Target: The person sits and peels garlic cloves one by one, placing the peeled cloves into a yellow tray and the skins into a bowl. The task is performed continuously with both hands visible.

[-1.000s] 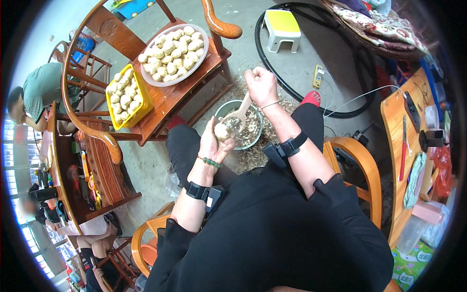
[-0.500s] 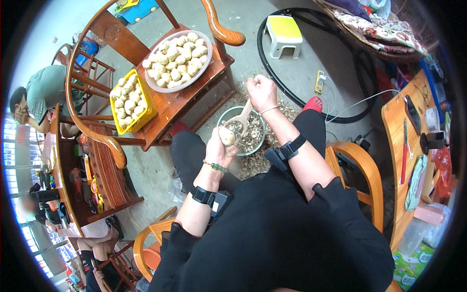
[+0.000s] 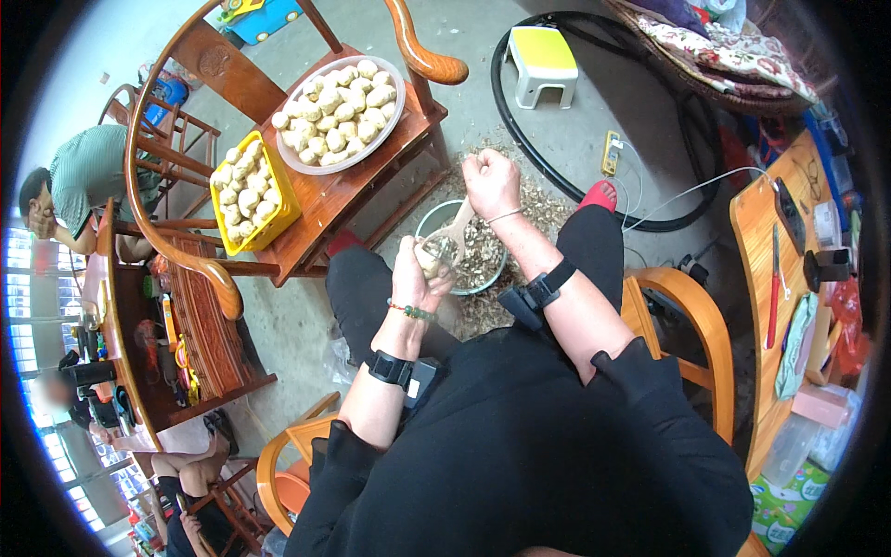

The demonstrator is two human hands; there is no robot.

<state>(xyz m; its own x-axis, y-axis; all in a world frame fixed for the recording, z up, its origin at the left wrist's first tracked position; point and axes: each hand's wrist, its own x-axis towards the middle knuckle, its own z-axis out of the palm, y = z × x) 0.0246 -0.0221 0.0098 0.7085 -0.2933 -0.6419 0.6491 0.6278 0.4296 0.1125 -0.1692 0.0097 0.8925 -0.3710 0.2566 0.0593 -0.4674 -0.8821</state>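
In my left hand (image 3: pixel 419 277) is a pale round tuber (image 3: pixel 431 261), held over a light-green bowl (image 3: pixel 484 265) of scraps between my legs. My right hand (image 3: pixel 492 186) grips the handle of a pale spoon-like tool (image 3: pixel 450 239), whose head rests against the tuber and partly covers it. Dark and pale shavings (image 3: pixel 529 223) are scattered on the floor around the bowl. Beyond my hands, a wooden armchair (image 3: pixel 335 201) bears a round plastic tray (image 3: pixel 393 125) and a yellow basket (image 3: pixel 280 205), both heaped with several similar pale tubers.
A white-and-yellow stool (image 3: pixel 543 65), a black hose coil (image 3: pixel 509 125) and a power strip (image 3: pixel 611 153) lie on the floor ahead. A wooden board (image 3: pixel 756 371) with tools is at my right. At the left, two people (image 3: pixel 88 181) sit or bend near a wooden table (image 3: pixel 186 390).
My right hand has moved down and slightly left since half a second ago, bringing the tool's head further over the tuber in my left hand.
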